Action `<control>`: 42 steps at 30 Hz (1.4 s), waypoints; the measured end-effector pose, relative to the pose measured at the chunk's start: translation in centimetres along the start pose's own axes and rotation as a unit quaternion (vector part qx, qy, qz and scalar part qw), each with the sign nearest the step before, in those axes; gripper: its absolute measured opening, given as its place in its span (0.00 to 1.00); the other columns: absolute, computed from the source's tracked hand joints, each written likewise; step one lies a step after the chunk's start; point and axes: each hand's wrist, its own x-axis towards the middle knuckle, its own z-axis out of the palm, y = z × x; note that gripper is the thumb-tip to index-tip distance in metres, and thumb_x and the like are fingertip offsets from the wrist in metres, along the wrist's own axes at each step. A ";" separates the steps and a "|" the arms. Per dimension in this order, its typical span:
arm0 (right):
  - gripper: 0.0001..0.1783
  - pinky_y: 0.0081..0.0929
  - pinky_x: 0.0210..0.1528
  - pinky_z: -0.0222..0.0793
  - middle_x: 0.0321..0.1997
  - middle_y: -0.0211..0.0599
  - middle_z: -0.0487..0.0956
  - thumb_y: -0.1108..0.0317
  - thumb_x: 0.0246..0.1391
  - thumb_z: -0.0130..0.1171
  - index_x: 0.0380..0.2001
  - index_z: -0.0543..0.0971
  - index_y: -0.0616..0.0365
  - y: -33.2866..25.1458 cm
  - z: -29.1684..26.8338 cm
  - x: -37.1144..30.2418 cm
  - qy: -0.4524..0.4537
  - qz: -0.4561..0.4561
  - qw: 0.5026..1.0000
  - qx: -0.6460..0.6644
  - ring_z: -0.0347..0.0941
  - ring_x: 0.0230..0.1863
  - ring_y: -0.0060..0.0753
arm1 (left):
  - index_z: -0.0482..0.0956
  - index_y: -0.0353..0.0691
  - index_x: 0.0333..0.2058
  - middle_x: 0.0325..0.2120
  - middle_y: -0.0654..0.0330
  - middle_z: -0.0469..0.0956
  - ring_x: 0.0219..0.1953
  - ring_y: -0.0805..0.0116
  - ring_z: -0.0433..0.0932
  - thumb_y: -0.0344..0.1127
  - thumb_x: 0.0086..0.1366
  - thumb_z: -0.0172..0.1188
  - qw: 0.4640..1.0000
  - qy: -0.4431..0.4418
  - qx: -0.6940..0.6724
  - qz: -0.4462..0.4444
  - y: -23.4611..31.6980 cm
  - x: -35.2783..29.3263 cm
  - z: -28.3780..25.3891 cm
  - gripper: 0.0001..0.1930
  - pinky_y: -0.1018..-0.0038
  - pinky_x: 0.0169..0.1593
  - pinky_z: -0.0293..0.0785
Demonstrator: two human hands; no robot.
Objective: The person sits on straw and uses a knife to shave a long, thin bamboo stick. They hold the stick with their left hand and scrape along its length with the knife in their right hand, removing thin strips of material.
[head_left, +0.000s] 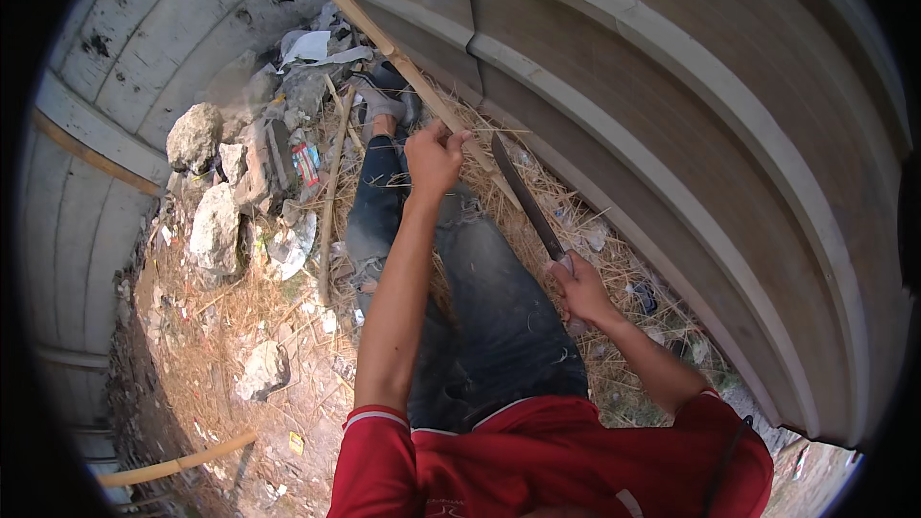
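Observation:
A long, pale strip of split bamboo (389,41) runs from the top edge down to just above my right thigh. My left hand (436,158) is closed round it near its lower part, above my shins. In my right hand (581,289) is the handle of a machete (526,196), beside my right thigh. Its long dark blade points up and away, its tip close to the bamboo strip just right of my left hand. Whether blade and bamboo touch, I cannot tell. My legs (499,297) in dark jeans stretch out between the hands.
Corrugated metal sheeting (662,67) rises close on the right; a pale panelled wall (144,48) curves along the left. Rocks (215,228) and litter lie left of my legs, with a thin stick (334,201). Straw covers the ground. Another bamboo piece (182,461) lies at lower left.

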 end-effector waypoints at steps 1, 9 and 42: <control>0.14 0.21 0.17 0.65 0.20 0.28 0.71 0.61 0.70 0.56 0.46 0.71 0.62 -1.7 -1.4 0.5 -0.045 0.138 0.985 0.092 0.67 0.15 0.17 | 0.87 0.36 0.35 0.23 0.51 0.84 0.24 0.60 0.84 0.30 0.60 0.70 1.000 -0.012 -0.015 -0.004 -0.6 -0.2 -0.5 0.06 0.68 0.31 0.77; 0.14 0.21 0.19 0.66 0.19 0.27 0.71 0.61 0.69 0.57 0.44 0.71 0.62 -11.0 -5.4 4.7 0.127 0.019 0.933 0.337 0.68 0.15 0.17 | 0.88 0.38 0.36 0.23 0.52 0.85 0.24 0.63 0.85 0.30 0.60 0.69 0.999 -0.002 -0.039 -0.003 -1.5 -0.1 -1.9 0.06 0.70 0.32 0.78; 0.14 0.23 0.20 0.65 0.20 0.30 0.70 0.64 0.70 0.55 0.49 0.69 0.63 -2.8 -2.2 0.1 -0.007 0.015 0.999 0.051 0.70 0.17 0.22 | 0.85 0.37 0.36 0.23 0.49 0.84 0.27 0.54 0.86 0.31 0.61 0.69 0.998 0.009 0.053 0.038 1.4 -0.2 0.8 0.06 0.66 0.33 0.78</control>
